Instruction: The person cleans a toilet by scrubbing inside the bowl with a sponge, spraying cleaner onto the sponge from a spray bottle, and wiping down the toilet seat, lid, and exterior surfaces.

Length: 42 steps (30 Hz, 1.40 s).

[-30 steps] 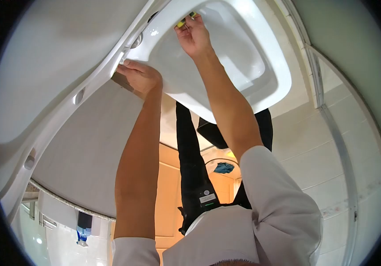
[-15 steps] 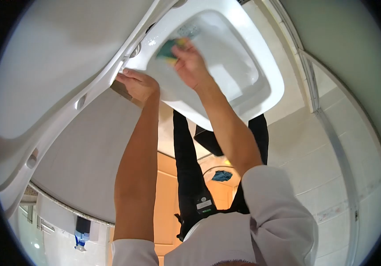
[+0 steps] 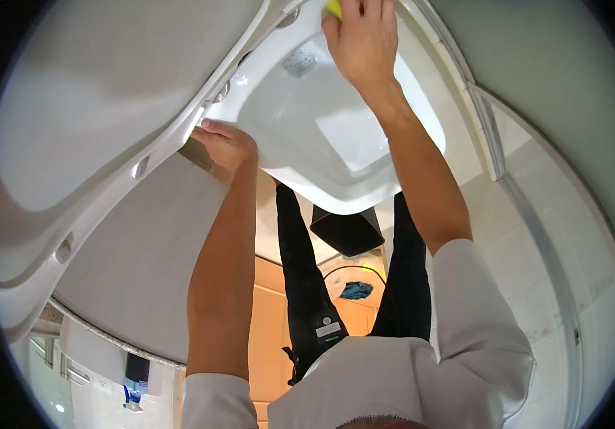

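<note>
A white toilet bowl (image 3: 347, 202) with a squarish opening lies in front of me. My right hand (image 3: 368, 50) is at its far rim, near the top edge of the view. The fingers are closed on a sponge (image 3: 334, 8), of which only a yellow bit shows; the rest is hidden by the hand or out of view. At the left, the raised toilet seat (image 3: 104, 207) shows its underside with several grey bumpers. My left hand (image 3: 225, 145) grips the seat's edge beside the bowl, its fingertips partly hidden.
Below the bowl, between my legs, is a black bin (image 3: 348, 232). A dark blue cloth (image 3: 356, 290) lies farther back. At lower left hangs a bottle with blue parts (image 3: 134, 393). A metal-framed curved panel (image 3: 536, 207) runs along the right by the tiles.
My right hand has moved with the green and yellow sponge from inside the bowl's left side up and right to the far rim. The left hand stays at the seat.
</note>
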Each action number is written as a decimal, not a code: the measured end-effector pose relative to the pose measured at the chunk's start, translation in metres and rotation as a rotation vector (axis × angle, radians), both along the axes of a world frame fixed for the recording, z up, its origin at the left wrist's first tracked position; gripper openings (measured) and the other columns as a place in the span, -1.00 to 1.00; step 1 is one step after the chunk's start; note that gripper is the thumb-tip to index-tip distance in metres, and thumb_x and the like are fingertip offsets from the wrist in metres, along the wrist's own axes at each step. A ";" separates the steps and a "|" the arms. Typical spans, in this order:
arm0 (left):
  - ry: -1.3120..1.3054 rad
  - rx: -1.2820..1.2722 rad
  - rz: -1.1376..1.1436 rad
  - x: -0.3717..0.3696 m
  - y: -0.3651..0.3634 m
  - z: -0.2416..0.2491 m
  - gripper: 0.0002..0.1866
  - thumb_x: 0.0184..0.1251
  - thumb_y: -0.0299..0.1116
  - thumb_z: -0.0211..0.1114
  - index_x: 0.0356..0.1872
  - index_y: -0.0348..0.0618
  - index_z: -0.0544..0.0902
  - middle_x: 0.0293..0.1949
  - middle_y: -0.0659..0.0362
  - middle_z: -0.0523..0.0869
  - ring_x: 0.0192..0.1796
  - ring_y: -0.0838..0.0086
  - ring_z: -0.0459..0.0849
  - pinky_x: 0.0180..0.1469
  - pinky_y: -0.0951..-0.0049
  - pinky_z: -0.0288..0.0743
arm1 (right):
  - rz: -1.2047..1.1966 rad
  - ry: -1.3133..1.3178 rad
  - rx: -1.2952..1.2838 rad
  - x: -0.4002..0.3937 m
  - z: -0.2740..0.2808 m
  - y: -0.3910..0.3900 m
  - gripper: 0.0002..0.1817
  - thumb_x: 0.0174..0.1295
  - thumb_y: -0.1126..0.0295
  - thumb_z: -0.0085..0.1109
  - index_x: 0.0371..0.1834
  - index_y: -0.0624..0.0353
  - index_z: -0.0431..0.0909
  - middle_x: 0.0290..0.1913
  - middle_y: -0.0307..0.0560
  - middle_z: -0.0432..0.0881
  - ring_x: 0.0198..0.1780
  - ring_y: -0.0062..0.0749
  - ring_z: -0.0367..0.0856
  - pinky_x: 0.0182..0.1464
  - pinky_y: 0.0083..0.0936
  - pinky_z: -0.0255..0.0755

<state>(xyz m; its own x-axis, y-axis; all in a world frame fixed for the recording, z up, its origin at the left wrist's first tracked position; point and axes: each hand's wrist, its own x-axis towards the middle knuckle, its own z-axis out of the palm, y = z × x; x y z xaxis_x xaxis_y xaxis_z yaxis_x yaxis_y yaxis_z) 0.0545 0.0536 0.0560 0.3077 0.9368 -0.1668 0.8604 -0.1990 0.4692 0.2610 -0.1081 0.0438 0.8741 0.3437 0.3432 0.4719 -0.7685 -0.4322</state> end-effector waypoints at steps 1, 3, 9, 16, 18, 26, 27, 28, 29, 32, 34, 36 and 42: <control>0.043 -0.036 0.038 0.003 -0.001 0.005 -0.25 0.70 0.14 -0.37 0.59 -0.27 0.18 0.38 -0.38 0.53 0.32 -0.42 0.55 0.34 -0.27 0.45 | 0.000 -0.015 -0.007 -0.011 0.007 -0.017 -0.64 0.21 0.22 0.44 0.01 0.12 0.65 -0.02 0.01 0.59 0.06 0.00 0.52 0.00 -0.05 0.42; 0.058 -0.073 0.083 0.014 -0.002 0.006 -0.25 0.70 0.15 -0.37 0.59 -0.28 0.18 0.38 -0.39 0.53 0.32 -0.43 0.54 0.34 -0.27 0.45 | 0.058 0.148 -0.041 -0.048 0.017 -0.054 -0.71 0.28 0.25 0.38 -0.01 0.13 0.66 -0.01 0.03 0.59 0.06 0.07 0.50 0.03 -0.03 0.40; 0.119 -0.012 0.006 0.006 -0.002 0.004 -0.22 0.70 0.16 -0.37 0.64 -0.28 0.07 0.40 -0.37 0.52 0.24 -0.38 0.62 0.25 -0.27 0.55 | 0.225 0.606 0.050 0.032 0.005 0.001 -0.79 0.35 0.33 0.23 -0.11 0.25 0.60 -0.06 0.17 0.65 0.21 0.22 0.49 0.21 0.02 0.40; 0.087 0.145 -0.145 -0.027 0.010 -0.031 -0.22 0.75 0.15 -0.21 0.50 -0.52 0.23 0.39 -0.43 0.42 0.41 -0.30 0.43 0.46 -0.16 0.30 | -0.067 1.175 0.415 -0.038 -0.010 -0.168 -0.42 0.62 0.08 -0.02 0.51 0.22 0.50 0.56 0.12 0.48 0.58 -0.04 0.40 0.59 -0.27 0.24; 0.026 0.268 -0.448 -0.019 -0.037 0.008 -0.35 0.75 0.00 -0.05 0.44 -0.50 0.33 0.43 -0.36 0.38 0.47 -0.26 0.32 0.52 -0.17 0.16 | -0.245 1.589 0.783 -0.081 -0.017 -0.232 -0.31 0.66 -0.10 -0.12 0.69 0.08 0.32 0.69 0.00 0.31 0.67 -0.19 0.29 0.67 -0.37 0.08; -0.322 0.282 -1.461 0.231 -0.088 -0.004 -0.65 0.63 -0.29 0.12 0.26 -0.23 0.63 -0.01 -0.03 0.77 0.04 -0.03 0.68 0.34 0.02 0.43 | 0.121 1.527 0.583 0.054 -0.011 -0.088 -0.23 0.59 -0.31 -0.23 0.39 0.10 0.61 0.18 0.04 0.69 0.17 -0.28 0.62 0.25 -0.29 0.47; -0.205 0.362 -1.423 0.241 -0.092 0.000 -0.63 0.55 -0.37 0.12 0.26 -0.24 0.65 0.02 -0.07 0.79 0.06 -0.05 0.71 0.30 -0.02 0.47 | 0.110 1.654 0.499 0.065 -0.021 -0.078 -0.26 0.62 -0.25 -0.31 0.38 0.13 0.61 0.28 0.09 0.66 0.27 -0.22 0.60 0.35 -0.22 0.43; -0.097 0.455 -1.375 0.249 -0.093 0.002 -0.60 0.46 -0.44 0.13 0.25 -0.25 0.66 0.05 -0.10 0.81 0.08 -0.08 0.74 0.27 -0.07 0.50 | 0.218 1.479 0.570 0.053 -0.051 -0.083 -0.22 0.59 -0.31 -0.21 0.44 0.12 0.56 0.31 0.04 0.63 0.25 -0.31 0.59 0.32 -0.31 0.43; -0.090 0.462 -1.373 0.250 -0.092 0.002 -0.60 0.46 -0.44 0.13 0.25 -0.25 0.66 0.05 -0.10 0.81 0.08 -0.08 0.74 0.27 -0.07 0.50 | 0.324 1.291 0.632 0.041 -0.077 -0.099 -0.17 0.55 -0.37 -0.12 0.50 0.12 0.52 0.34 -0.01 0.60 0.23 -0.40 0.57 0.30 -0.39 0.43; -0.116 0.367 -1.415 0.247 -0.089 -0.003 -0.69 0.59 -0.37 0.11 0.19 -0.17 0.68 -0.30 0.08 0.80 -0.19 0.04 0.72 0.19 0.08 0.54 | -0.046 1.625 0.829 -0.042 -0.102 -0.205 -0.25 0.62 -0.23 -0.17 0.60 0.11 0.42 0.56 0.03 0.45 0.56 -0.29 0.37 0.61 -0.37 0.17; -0.166 0.309 -1.396 0.248 -0.087 -0.005 -0.70 0.57 -0.39 0.10 0.16 -0.14 0.69 -0.38 0.12 0.77 -0.25 0.04 0.71 0.13 0.07 0.57 | -0.200 1.660 0.716 -0.065 -0.098 -0.232 -0.25 0.64 -0.25 -0.22 0.62 0.08 0.37 0.57 -0.06 0.42 0.59 -0.34 0.29 0.65 -0.32 0.07; -0.166 0.264 -1.368 0.240 -0.081 -0.017 -0.74 0.52 -0.44 0.09 0.07 -0.12 0.69 -0.47 0.13 0.72 -0.28 0.02 0.68 -0.02 0.06 0.59 | -0.167 1.719 0.678 -0.039 -0.114 -0.205 -0.30 0.64 -0.20 -0.17 0.61 0.03 0.38 0.57 -0.13 0.41 0.58 -0.39 0.30 0.63 -0.33 0.10; -0.265 0.275 -1.384 0.240 -0.077 -0.015 -0.80 0.38 -0.51 0.15 -0.03 -0.20 0.62 -0.27 0.00 0.71 -0.17 -0.03 0.64 -0.04 0.02 0.48 | 0.696 1.342 1.137 0.116 -0.134 0.026 -0.40 0.68 0.16 -0.07 0.68 0.16 0.26 0.51 -0.19 0.46 0.45 -0.41 0.43 0.55 -0.42 0.21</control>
<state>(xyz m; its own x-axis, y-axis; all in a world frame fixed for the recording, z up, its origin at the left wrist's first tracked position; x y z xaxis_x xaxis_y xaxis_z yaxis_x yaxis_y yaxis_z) 0.2941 -0.0234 0.0409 0.9745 -0.1432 0.1726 -0.2014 -0.8978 0.3917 0.3766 -0.0824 -0.0905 0.5430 0.8370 -0.0673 -0.5042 0.2609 -0.8232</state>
